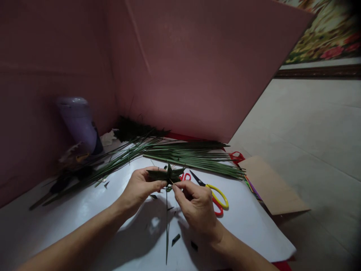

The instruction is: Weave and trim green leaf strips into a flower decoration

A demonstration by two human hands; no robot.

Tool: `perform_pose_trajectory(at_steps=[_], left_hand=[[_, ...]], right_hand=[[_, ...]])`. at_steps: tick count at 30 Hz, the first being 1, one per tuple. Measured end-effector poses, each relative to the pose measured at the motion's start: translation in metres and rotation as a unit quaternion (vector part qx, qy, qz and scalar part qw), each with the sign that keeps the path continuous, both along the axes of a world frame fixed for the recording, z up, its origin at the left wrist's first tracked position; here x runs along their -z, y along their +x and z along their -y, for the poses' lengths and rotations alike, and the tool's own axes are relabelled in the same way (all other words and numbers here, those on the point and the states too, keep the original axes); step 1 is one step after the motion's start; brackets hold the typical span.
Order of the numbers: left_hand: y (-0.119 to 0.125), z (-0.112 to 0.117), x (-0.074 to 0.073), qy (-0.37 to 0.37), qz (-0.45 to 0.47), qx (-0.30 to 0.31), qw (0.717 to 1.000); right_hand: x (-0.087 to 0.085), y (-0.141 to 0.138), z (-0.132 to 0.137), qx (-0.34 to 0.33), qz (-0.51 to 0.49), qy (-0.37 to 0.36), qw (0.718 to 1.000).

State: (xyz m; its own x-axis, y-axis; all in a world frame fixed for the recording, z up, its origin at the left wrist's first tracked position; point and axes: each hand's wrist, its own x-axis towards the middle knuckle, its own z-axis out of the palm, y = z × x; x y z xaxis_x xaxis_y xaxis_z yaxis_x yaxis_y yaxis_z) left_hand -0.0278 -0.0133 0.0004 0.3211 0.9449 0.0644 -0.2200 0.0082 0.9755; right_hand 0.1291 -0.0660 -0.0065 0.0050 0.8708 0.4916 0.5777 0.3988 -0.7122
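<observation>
My left hand (138, 189) pinches a small folded green leaf shape (167, 174) from its left side, above a white sheet (84, 218). My right hand (197, 206) pinches the same leaf piece at its lower middle with thumb and forefinger. A thin green strip (167, 229) hangs straight down from the shape towards me. Both hands are closed on it.
A bundle of long green leaf strips (191, 156) lies across the sheet behind the hands. Yellow and red scissors (216, 195) lie right of my right hand. A purple bottle (80, 124) stands at the left. Pink boards wall the back; brown cardboard (270, 184) lies right.
</observation>
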Motion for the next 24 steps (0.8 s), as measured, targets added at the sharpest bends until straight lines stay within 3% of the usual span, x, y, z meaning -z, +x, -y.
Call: perform_pose_trajectory(at_steps=[4, 10, 13, 15, 18, 21, 24], left_hand=[[0.0, 0.002, -0.005, 0.038, -0.01, -0.013, 0.999], [-0.001, 0.003, -0.005, 0.019, -0.002, 0.001, 1.0], [-0.002, 0.002, -0.003, 0.079, -0.027, -0.003, 0.996], [-0.003, 0.002, -0.003, 0.162, -0.05, -0.023, 0.985], [-0.005, 0.004, -0.004, 0.346, -0.099, -0.066, 0.931], [-0.009, 0.008, -0.011, 0.525, -0.15, -0.098, 0.832], [-0.012, 0.015, -0.019, 0.634, -0.162, -0.117, 0.747]], right_hand=[[0.0, 0.0, 0.002, -0.011, -0.016, -0.011, 1.0], [-0.002, -0.001, 0.003, -0.03, -0.043, -0.017, 0.998], [-0.002, -0.001, 0.003, -0.033, -0.056, -0.013, 0.998], [-0.002, -0.001, 0.004, -0.041, -0.078, -0.027, 0.996], [-0.001, -0.004, 0.006, -0.07, -0.137, -0.048, 0.987], [0.005, -0.008, 0.008, -0.101, -0.198, -0.037, 0.974], [0.013, -0.012, 0.01, -0.123, -0.227, -0.008, 0.966]])
